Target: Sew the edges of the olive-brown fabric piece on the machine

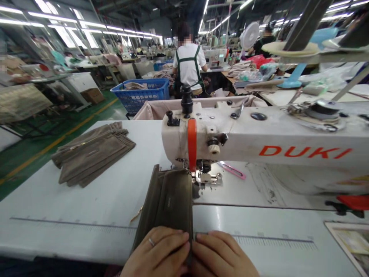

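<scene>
A dark olive-brown wallet piece (pixel 175 198) with a small metal label lies flat under the sewing machine's presser foot (pixel 205 177), its right edge in line with the needle area. My left hand (pixel 161 250), with a ring on one finger, presses on its near end and pinches its right edge. Close beside it, my right hand (pixel 220 254) has its fingers closed at the same edge, where a bit of dark material shows under the fingertips. A gold zipper pull (pixel 136 214) sticks out at the piece's left side. The fingertips' undersides are hidden.
Similar brown pieces (pixel 96 154) lie stacked at the table's left. The white sewing machine (pixel 259 134) spans the right side. Pink thread snips (pixel 233 169) lie behind the needle. Beyond stand a blue basket (pixel 141 92) and a person (pixel 188 63) facing away. A printed ruler (pixel 73 223) crosses the table.
</scene>
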Demonstrator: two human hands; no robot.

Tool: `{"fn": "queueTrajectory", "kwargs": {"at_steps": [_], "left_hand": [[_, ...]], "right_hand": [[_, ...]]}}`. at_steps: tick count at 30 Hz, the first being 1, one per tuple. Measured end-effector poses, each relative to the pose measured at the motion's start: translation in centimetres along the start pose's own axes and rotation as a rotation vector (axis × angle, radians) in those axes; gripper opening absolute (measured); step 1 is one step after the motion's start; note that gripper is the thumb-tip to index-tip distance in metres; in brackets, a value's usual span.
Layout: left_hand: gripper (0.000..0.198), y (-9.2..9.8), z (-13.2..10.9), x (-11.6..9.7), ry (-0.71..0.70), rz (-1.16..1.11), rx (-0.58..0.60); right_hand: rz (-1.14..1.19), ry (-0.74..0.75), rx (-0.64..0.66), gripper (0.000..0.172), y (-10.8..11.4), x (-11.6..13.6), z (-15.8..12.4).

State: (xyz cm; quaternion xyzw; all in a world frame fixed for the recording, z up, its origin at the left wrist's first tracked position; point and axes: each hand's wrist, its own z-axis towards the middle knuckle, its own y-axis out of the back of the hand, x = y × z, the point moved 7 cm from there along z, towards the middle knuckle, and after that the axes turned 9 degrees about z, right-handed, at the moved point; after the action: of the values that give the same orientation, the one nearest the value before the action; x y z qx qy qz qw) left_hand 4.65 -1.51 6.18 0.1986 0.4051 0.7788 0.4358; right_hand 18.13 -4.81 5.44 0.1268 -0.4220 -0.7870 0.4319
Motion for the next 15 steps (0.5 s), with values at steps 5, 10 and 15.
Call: {"fn": "queueTrajectory", "kwargs": {"at_steps": [5, 10, 15], "left_hand": [[0.025, 0.4, 0.4, -0.3, 0.11, -0.158, -0.004], [0.033, 0.1, 0.0, -0.6, 0.152, -0.193, 0.042], [0.026, -0.2, -0.1, -0.4, 0.186, -0.252, 0.089]], "right_hand": [[0.024, -0.037, -0.125, 0.021, 1.6, 0.5, 1.0], [0.031, 0.002, -0.093, 0.024, 1.8, 0.9, 1.0], [0.191, -0.048, -0.078, 0.017, 2.0, 0.7, 0.3]]}}
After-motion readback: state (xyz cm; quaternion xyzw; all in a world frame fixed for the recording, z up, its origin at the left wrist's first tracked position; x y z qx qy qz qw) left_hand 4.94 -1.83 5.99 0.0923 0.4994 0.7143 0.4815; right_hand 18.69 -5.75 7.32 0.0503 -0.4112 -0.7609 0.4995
